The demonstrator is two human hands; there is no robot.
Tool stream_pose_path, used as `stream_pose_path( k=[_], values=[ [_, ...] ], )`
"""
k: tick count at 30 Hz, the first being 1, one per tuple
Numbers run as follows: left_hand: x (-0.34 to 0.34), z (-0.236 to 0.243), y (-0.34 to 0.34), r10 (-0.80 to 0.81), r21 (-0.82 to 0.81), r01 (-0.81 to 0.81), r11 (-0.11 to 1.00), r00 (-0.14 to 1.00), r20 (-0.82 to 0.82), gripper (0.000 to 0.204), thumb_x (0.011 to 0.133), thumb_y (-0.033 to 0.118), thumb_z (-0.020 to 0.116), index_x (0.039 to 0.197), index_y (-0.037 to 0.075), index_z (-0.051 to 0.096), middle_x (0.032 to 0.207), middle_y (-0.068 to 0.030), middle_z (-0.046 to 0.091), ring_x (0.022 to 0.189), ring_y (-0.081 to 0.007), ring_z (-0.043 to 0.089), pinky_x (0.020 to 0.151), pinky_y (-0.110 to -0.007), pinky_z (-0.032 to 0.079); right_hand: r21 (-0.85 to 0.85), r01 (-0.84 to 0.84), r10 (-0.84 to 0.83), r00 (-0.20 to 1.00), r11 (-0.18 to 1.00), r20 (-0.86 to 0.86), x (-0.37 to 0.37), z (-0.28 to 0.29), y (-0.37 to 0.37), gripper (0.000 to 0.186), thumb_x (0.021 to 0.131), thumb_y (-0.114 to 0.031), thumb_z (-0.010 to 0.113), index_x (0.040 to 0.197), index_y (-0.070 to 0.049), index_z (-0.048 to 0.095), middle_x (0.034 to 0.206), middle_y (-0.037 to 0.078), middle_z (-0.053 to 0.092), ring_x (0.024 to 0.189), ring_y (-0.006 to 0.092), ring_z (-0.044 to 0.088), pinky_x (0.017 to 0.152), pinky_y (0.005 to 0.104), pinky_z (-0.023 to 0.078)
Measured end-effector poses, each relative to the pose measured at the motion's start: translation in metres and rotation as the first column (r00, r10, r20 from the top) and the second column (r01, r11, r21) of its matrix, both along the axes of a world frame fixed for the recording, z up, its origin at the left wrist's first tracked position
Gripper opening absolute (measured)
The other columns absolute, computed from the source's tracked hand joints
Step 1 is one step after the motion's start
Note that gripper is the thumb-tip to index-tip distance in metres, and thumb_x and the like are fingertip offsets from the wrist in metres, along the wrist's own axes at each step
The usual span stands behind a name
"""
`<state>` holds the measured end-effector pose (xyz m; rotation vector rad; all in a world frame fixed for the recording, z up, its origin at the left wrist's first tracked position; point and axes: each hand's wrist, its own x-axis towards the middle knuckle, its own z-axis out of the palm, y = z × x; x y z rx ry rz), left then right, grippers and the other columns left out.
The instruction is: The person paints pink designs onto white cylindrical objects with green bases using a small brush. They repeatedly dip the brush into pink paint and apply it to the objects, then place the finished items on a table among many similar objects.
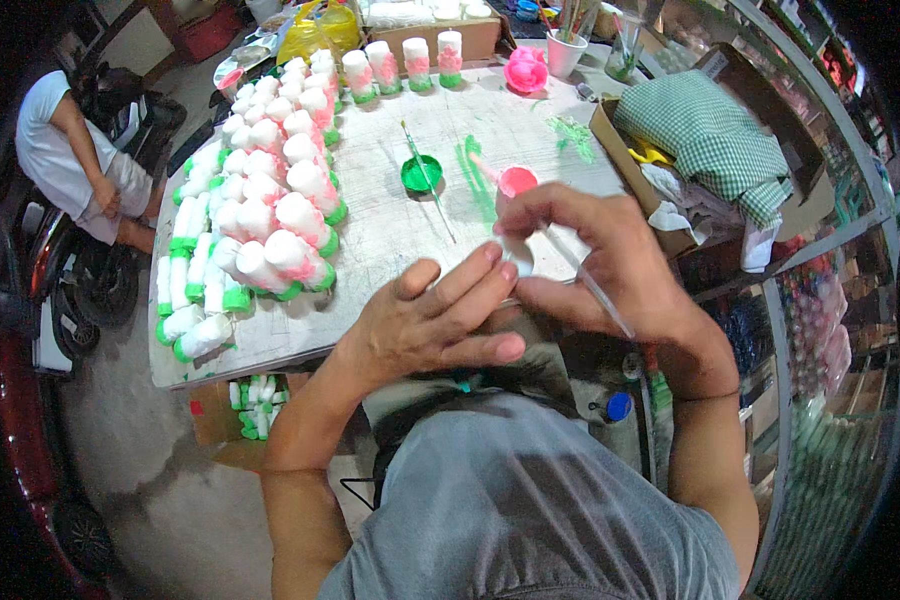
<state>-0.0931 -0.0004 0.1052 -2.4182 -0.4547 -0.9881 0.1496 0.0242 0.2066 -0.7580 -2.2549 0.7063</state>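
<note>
Between my hands, just past the table's near edge, is a small white cylinder point(515, 257), mostly hidden by fingers. My left hand point(435, 315) has its fingertips against its left side, the other fingers spread. My right hand point(610, 255) curls around the far and right side, with a thin pale paintbrush handle point(602, 295) slanting across it; the brush tip is hidden. Beyond them stands a cup of pink paint point(517, 181) with a stick-like handle leaning out. Left of it, another paintbrush point(419, 165) lies across a dish of green paint point(421, 177).
Rows of white candle-like cylinders point(260, 190) with green bases, many marked pink, fill the table's left side. A pink rose-shaped piece point(526, 70) and a cup of brushes point(566, 54) stand at the back. Right is a cardboard box point(620, 150) with checkered cloth. Someone point(85, 160) sits far left.
</note>
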Motion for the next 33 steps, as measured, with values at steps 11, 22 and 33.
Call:
stream_pose_path(
  k=[11,22,33],
  values=[
    [-0.037,0.028,0.031,0.265,-0.114,-0.242,0.964,0.92,0.29,0.084,0.076,0.015,0.082,0.147,0.008,0.037,0.145,-0.0181,0.052,0.131,-0.038,0.055,0.103,-0.052,0.038,0.486,0.369,-0.436,0.899,0.792,0.028,-0.072,0.045,0.206,0.044,0.077,-0.022,0.084,0.109,0.003,0.065,0.095,0.021,0.072,0.087,0.0358,0.072,0.08,0.0416,0.056],
    [-0.084,0.019,0.06,0.281,-0.17,-0.232,0.958,0.877,0.39,0.068,0.082,0.021,0.08,0.138,0.004,0.044,0.126,-0.017,0.062,0.119,-0.0357,0.06,0.097,-0.052,0.043,0.358,0.456,-0.539,0.824,0.815,0.178,-0.129,0.0,0.385,0.047,0.072,-0.021,0.085,0.107,0.007,0.067,0.101,0.027,0.072,0.094,0.0405,0.071,0.086,0.0455,0.057],
    [-0.113,0.016,0.077,0.265,-0.239,-0.184,0.954,0.888,0.376,0.069,0.079,0.016,0.081,0.138,0.004,0.047,0.12,-0.0148,0.064,0.11,-0.0343,0.063,0.095,-0.051,0.045,0.363,0.402,-0.512,0.809,0.841,0.289,-0.164,0.01,0.409,0.055,0.072,-0.033,0.08,0.114,0.001,0.068,0.105,0.025,0.073,0.096,0.0409,0.072,0.089,0.0471,0.056]
  ],
)
